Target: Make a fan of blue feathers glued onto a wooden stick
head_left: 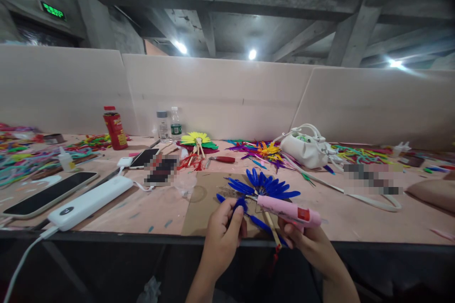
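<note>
Between thumb and fingers, my left hand (224,225) pinches a small blue feather (240,204). My right hand (308,239) is wrapped round the grip of a pink glue gun (288,209), whose metal nozzle points left, close to the pinched feather. Behind the nozzle, a fan of blue feathers (265,184) with a wooden stick handle (272,228) lies over a brown cardboard sheet (201,213). A red tassel (276,252) hangs at the lower end of the stick. Another blue feather lies below the nozzle.
Left are a white power bank (90,202), a phone (51,194) and a red bottle (115,129). Behind the cardboard lie a yellow feather fan (196,139) and a red-handled tool (223,159). A white handbag (306,147) stands at back right; another person's arm (432,194) rests far right.
</note>
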The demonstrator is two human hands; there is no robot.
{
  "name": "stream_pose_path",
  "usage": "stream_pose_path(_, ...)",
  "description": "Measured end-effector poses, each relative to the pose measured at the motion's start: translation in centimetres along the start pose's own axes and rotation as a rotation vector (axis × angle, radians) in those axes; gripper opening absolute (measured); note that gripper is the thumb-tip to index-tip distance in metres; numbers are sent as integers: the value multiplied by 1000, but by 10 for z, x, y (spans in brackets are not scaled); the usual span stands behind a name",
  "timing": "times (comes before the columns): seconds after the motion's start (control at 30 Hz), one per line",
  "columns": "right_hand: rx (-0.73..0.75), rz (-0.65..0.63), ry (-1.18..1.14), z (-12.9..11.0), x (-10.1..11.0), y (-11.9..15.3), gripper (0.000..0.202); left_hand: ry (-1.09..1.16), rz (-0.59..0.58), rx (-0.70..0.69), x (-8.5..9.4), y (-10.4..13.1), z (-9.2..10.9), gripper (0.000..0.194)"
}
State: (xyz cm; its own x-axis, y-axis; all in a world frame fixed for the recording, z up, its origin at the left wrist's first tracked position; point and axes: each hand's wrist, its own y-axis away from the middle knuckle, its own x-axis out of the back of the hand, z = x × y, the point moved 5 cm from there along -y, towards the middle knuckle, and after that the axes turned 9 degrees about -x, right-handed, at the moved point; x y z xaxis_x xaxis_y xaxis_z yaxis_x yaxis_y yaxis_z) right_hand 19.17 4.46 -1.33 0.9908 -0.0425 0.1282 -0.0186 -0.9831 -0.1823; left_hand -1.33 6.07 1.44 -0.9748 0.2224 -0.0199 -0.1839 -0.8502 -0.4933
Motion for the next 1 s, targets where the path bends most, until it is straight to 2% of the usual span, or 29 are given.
stream_pose_path(0.27, 3, -56, 55, 7, 3, -4, 53, 2, -3, -11, 0, 0, -1, 35)
stream_pose_path(0.47, -9, 5, 43, 6, 4, -2, 55, 7, -3, -6, -1, -1, -1, 35)
stream_pose_path(0.63, -1, -59, 89, 7, 5, -4, 54, -4, -12, -15, -1, 0, -2, 33)
stream_pose_path(0.8, -5, -6, 95, 7, 7, -3, 55, -12, -21, -26, 0, 0, -2, 34)
stream_pose_path(1.0, -3, -40, 114, 10, 6, -4, 55, -5, -19, -18, 0, 1, -2, 33)
